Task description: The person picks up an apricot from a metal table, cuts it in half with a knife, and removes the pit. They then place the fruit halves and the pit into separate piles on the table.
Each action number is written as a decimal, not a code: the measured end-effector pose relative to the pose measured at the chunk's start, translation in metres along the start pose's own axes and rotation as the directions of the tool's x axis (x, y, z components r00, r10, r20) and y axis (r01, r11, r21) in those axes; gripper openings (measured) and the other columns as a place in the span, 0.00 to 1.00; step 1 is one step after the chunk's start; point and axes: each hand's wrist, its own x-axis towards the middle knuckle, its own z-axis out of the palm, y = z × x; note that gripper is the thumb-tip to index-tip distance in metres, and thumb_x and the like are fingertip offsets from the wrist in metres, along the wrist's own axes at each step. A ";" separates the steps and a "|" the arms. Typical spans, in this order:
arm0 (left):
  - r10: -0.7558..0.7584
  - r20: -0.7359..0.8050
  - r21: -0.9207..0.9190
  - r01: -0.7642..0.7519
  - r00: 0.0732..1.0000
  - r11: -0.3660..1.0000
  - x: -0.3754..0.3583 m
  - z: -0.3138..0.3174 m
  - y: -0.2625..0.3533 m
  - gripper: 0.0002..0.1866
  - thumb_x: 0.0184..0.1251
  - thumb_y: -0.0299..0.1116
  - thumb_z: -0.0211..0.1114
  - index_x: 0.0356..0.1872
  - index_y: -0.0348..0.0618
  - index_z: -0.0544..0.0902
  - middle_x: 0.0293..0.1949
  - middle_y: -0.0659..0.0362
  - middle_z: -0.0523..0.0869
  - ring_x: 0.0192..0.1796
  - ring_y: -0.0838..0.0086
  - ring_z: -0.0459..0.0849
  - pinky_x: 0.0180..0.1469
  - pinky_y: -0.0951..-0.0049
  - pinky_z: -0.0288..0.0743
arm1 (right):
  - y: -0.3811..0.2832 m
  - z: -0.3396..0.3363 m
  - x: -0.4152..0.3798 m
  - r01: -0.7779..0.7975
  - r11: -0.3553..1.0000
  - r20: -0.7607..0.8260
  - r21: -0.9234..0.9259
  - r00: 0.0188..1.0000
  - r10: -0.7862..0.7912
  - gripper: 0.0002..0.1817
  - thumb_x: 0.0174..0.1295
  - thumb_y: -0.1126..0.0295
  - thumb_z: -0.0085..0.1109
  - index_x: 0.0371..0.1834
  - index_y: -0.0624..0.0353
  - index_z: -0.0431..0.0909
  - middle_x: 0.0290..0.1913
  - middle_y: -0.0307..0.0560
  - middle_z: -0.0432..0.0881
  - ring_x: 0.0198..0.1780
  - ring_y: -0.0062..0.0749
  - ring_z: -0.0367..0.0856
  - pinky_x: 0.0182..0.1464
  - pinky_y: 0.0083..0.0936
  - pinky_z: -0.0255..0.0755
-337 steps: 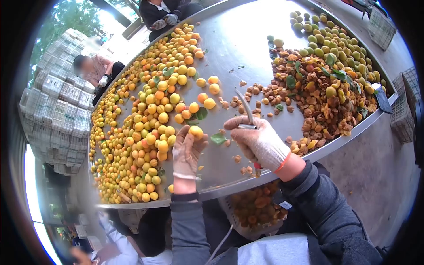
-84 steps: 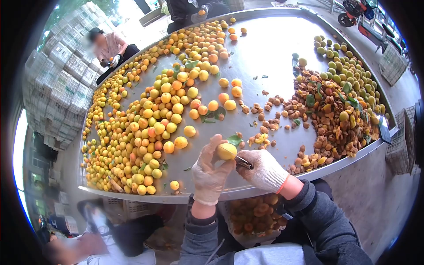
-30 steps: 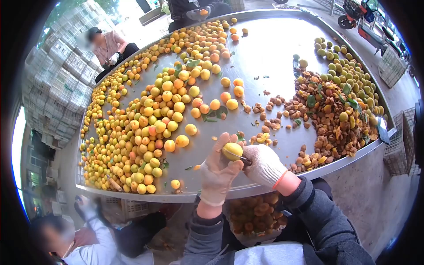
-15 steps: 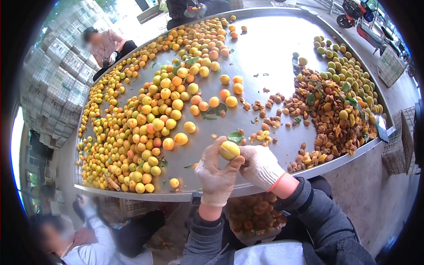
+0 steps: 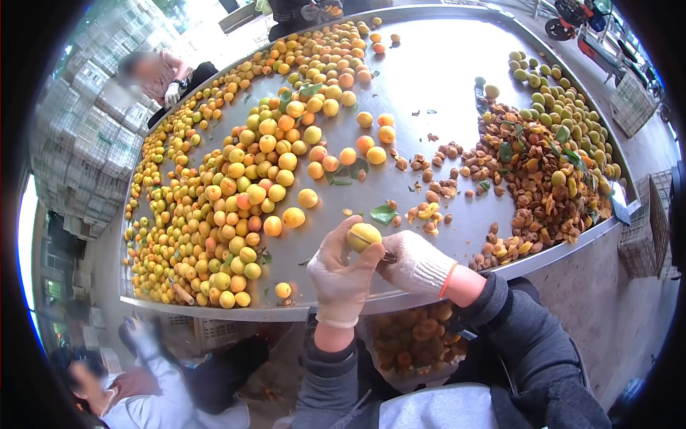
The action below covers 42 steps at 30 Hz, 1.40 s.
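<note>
My gloved left hand [image 5: 340,275] holds a yellow-green apricot [image 5: 364,237] between thumb and fingers, with a dark line along the fruit. Close against it on the right is my gloved right hand [image 5: 418,264], fingers closed round a small dark tool [image 5: 389,257] that is mostly hidden. Both hands are over the near edge of the metal table [image 5: 429,79]. Just beyond them lies a green leaf [image 5: 384,214]. Whole apricots [image 5: 236,193] cover the left side. A heap of pits and torn pieces [image 5: 547,189] lies at the right.
Greener fruit [image 5: 564,107] lines the table's right edge. Below the near edge sits a container of halved fruit [image 5: 414,343]. Co-workers sit at the upper left [image 5: 168,79] and lower left [image 5: 136,393]; another's gloved hands show at the top. Crates [image 5: 647,229] stand at right.
The apricot and both hands have shifted slightly left relative to the leaf, whose surface now shows more fully. The upper-left co-worker's hand has moved. The view has tilted a little.
</note>
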 end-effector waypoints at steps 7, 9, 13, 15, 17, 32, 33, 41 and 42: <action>-0.016 0.178 -0.133 0.040 0.984 0.990 0.001 -0.004 -0.001 0.25 0.56 0.18 0.72 0.57 0.31 0.77 0.48 0.58 0.84 0.49 0.75 0.81 0.56 0.75 0.76 | 0.001 -0.007 0.003 -0.022 0.995 0.143 0.094 0.990 0.009 0.10 0.56 0.75 0.57 0.40 0.60 0.83 0.30 0.54 0.84 0.32 0.45 0.82 0.39 0.33 0.75; -0.040 0.160 -0.238 0.078 0.986 0.968 0.006 -0.005 -0.003 0.25 0.56 0.17 0.71 0.57 0.32 0.77 0.49 0.57 0.84 0.50 0.75 0.81 0.57 0.74 0.76 | 0.003 -0.010 -0.001 0.064 0.998 0.026 -0.008 0.998 -0.064 0.10 0.57 0.75 0.57 0.40 0.60 0.83 0.30 0.52 0.84 0.30 0.38 0.82 0.38 0.30 0.75; -0.019 -0.005 -0.372 0.016 1.000 0.928 0.021 -0.015 -0.015 0.25 0.57 0.19 0.71 0.58 0.34 0.77 0.50 0.58 0.83 0.51 0.73 0.82 0.57 0.74 0.76 | 0.008 -0.039 -0.020 -0.014 0.988 -0.122 0.154 0.992 0.033 0.10 0.58 0.79 0.56 0.42 0.61 0.83 0.29 0.41 0.81 0.33 0.27 0.81 0.38 0.25 0.75; -0.011 -0.030 -0.301 0.002 0.999 0.954 0.019 -0.011 -0.018 0.25 0.57 0.20 0.71 0.58 0.35 0.78 0.49 0.59 0.82 0.51 0.72 0.82 0.56 0.75 0.76 | -0.018 -0.048 -0.024 -0.181 0.876 -0.176 0.447 0.942 0.284 0.11 0.59 0.78 0.58 0.44 0.62 0.82 0.33 0.39 0.81 0.34 0.23 0.80 0.39 0.22 0.75; 0.148 0.127 0.394 -0.187 0.981 0.900 0.011 0.006 -0.018 0.26 0.55 0.21 0.73 0.57 0.38 0.79 0.45 0.61 0.81 0.50 0.72 0.82 0.55 0.74 0.76 | -0.017 -0.041 -0.018 -0.028 0.950 -0.294 0.311 0.948 0.125 0.13 0.58 0.75 0.62 0.47 0.62 0.80 0.36 0.38 0.80 0.36 0.20 0.78 0.42 0.20 0.75; -0.049 0.376 -0.612 0.287 0.925 0.737 0.011 0.005 -0.016 0.27 0.66 0.33 0.65 0.65 0.39 0.72 0.53 0.49 0.82 0.48 0.67 0.83 0.51 0.68 0.80 | -0.007 -0.068 -0.026 -0.211 0.794 -0.049 0.570 0.956 0.290 0.16 0.61 0.64 0.59 0.49 0.59 0.81 0.28 0.41 0.82 0.22 0.19 0.76 0.22 0.17 0.71; -0.062 0.365 -0.611 0.289 0.929 0.737 0.013 0.004 -0.017 0.28 0.68 0.38 0.64 0.66 0.39 0.70 0.53 0.49 0.82 0.48 0.67 0.83 0.50 0.68 0.80 | -0.005 -0.067 -0.024 -0.211 0.876 -0.084 0.434 0.958 0.273 0.15 0.61 0.64 0.60 0.48 0.60 0.82 0.31 0.42 0.83 0.25 0.20 0.78 0.27 0.19 0.74; -0.329 0.293 -0.451 0.433 0.898 0.781 0.015 -0.007 -0.030 0.25 0.71 0.45 0.60 0.60 0.39 0.74 0.45 0.52 0.83 0.42 0.69 0.84 0.41 0.73 0.81 | 0.006 -0.058 -0.012 -0.107 0.937 -0.343 0.333 0.912 0.226 0.09 0.63 0.73 0.60 0.45 0.62 0.82 0.30 0.34 0.81 0.31 0.12 0.75 0.32 0.15 0.72; -0.337 0.294 -0.425 0.438 0.895 0.792 0.014 -0.008 -0.029 0.22 0.70 0.44 0.62 0.57 0.39 0.76 0.42 0.53 0.84 0.39 0.70 0.85 0.38 0.73 0.82 | 0.016 -0.054 -0.009 -0.082 0.943 -0.353 0.321 0.914 0.200 0.10 0.61 0.72 0.61 0.45 0.61 0.82 0.29 0.38 0.82 0.30 0.18 0.79 0.33 0.19 0.74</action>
